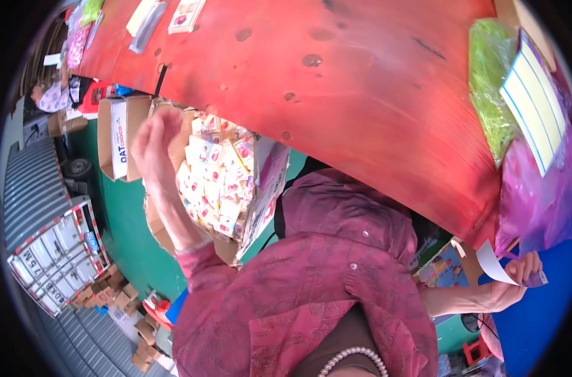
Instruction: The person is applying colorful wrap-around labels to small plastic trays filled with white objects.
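My left hand (154,146) is raised at the left, over the edge of an open cardboard box (266,191). Motion smears its fingers, so I cannot tell whether it grips anything. Small white packets (214,173) with red pictures fill this box in a loose heap. Out at the right, my right hand (520,275) is closed on a curled paper strip (491,264), white on one face with a purple end showing past the fingers. A purple plastic bag (530,191) hangs just beyond that hand, at the corner of the red table (361,75).
At the table's right end lie a green plastic bag (489,88) and a white sheet with blue lines (535,103). A few flat packets (185,16) rest at its far left. Another open carton (137,135) stands on the green floor. A truck (53,257) and stacked cartons are farther left.
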The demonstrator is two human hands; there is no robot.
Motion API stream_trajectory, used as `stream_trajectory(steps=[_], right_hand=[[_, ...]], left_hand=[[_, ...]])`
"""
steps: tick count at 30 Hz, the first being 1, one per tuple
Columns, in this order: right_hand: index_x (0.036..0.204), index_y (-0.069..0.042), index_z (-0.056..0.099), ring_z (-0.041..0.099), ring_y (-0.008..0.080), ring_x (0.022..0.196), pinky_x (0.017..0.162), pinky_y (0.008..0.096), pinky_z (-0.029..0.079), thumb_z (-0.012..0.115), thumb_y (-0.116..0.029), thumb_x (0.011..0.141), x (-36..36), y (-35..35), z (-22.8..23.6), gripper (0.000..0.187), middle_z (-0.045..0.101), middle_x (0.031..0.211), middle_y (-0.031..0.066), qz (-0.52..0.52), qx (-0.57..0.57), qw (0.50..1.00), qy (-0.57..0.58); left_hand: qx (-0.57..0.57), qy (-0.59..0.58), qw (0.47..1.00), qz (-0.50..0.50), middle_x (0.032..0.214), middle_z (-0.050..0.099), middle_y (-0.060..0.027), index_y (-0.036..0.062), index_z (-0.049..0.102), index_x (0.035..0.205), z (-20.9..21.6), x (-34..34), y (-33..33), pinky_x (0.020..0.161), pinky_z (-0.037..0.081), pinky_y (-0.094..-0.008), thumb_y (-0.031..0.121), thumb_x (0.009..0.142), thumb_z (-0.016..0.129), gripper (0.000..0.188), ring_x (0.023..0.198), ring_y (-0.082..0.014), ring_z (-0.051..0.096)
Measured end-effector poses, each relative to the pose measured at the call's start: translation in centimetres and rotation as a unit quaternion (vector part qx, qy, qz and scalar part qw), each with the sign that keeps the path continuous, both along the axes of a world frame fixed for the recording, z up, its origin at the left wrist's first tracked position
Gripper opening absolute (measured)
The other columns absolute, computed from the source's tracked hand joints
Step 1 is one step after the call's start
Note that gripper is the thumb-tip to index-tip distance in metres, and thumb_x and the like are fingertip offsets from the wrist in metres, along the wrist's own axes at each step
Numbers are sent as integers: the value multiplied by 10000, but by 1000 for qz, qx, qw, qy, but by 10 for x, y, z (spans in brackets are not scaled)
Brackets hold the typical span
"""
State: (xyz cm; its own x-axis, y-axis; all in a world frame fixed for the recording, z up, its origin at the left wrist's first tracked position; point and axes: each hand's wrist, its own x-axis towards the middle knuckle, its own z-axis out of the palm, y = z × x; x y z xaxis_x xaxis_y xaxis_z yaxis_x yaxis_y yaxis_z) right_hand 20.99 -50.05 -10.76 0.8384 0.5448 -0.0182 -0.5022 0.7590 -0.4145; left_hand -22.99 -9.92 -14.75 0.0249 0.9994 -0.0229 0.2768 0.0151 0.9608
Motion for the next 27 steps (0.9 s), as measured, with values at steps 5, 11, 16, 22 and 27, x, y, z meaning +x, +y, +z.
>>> stream_trajectory(steps=[5,11,16,22,27], right_hand=[[804,-81,340,302,108,521,455,241,281,402,20,870,-1,47,18,136,300,703,22,47,45,998,2],[833,-75,335,302,116,540,461,242,264,403,22,872,-11,62,17,124,310,738,29,68,40,997,-27],[824,-72,334,276,110,562,466,228,249,388,45,868,-12,54,5,136,286,736,20,45,18,999,1],[816,-65,337,260,117,575,507,259,244,378,53,881,-15,41,5,141,271,720,20,23,7,999,-29],[830,-49,317,270,128,577,471,246,269,420,65,860,-11,56,3,157,282,759,32,38,37,999,-8]], left_hand=[[48,430,894,117,1069,586,-224,-39,522,1150,-187,-175,-15,800,470,-367,333,890,541,454,898,-290,610],[-44,452,880,137,1270,329,-351,-75,351,1223,-287,-125,-40,1005,242,-519,447,843,543,674,1217,-467,270],[-175,369,911,57,1394,42,-389,-57,105,1388,-245,-14,-36,1062,134,-544,520,817,553,927,1325,-492,-23],[30,530,845,71,1424,75,-331,-30,151,1390,-250,-61,-34,1009,150,-629,475,854,524,826,1333,-471,43],[-39,454,886,86,1430,90,-309,5,215,1380,-272,-127,-63,1010,261,-537,363,885,513,680,1321,-420,157]])
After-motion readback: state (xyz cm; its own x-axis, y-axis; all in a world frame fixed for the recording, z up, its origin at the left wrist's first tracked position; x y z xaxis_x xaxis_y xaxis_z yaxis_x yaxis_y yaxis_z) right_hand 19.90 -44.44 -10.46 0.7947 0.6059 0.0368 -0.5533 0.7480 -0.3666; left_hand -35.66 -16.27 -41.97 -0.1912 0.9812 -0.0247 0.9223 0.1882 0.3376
